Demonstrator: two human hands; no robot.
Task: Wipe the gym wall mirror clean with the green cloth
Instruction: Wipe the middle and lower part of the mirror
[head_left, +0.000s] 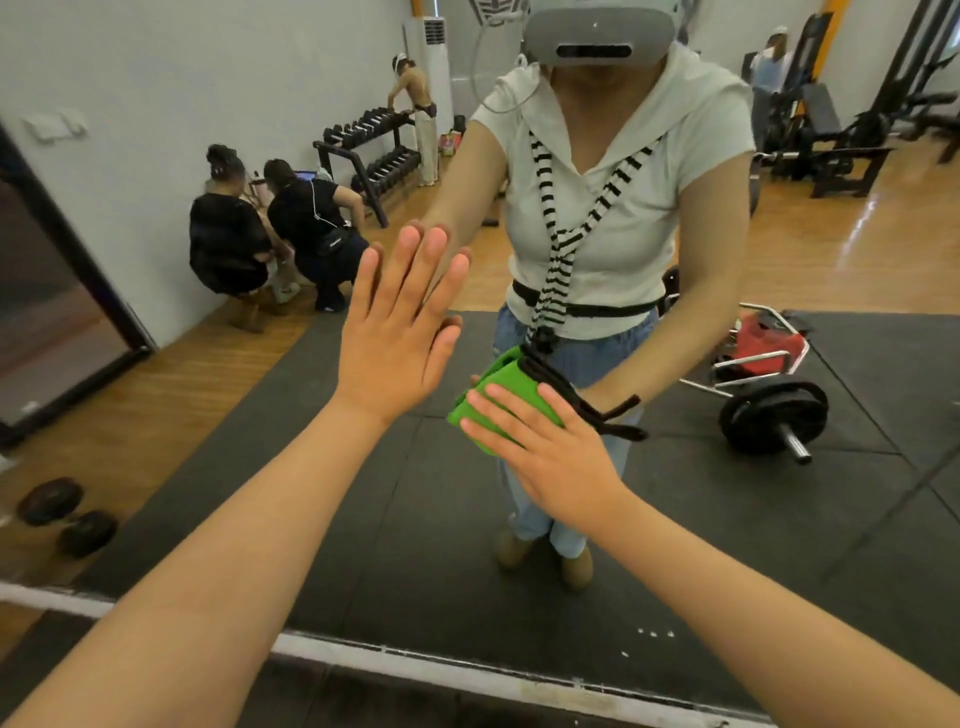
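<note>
Head view faces the gym wall mirror (270, 415) from close up. The left hand (400, 338) lies flat on the glass with fingers straight and slightly spread, holding nothing, its fingertips meeting their own reflection. The right hand (550, 457) is lower and to the right, fingers straight, pressing the folded green cloth (480, 415) against the mirror; the cloth shows beyond the fingertips. Reflected in the glass are the person in a white top, a barbell (769, 415) on black floor mats, a dumbbell rack (374, 150) by the far wall, and two crouching people (270, 234).
</note>
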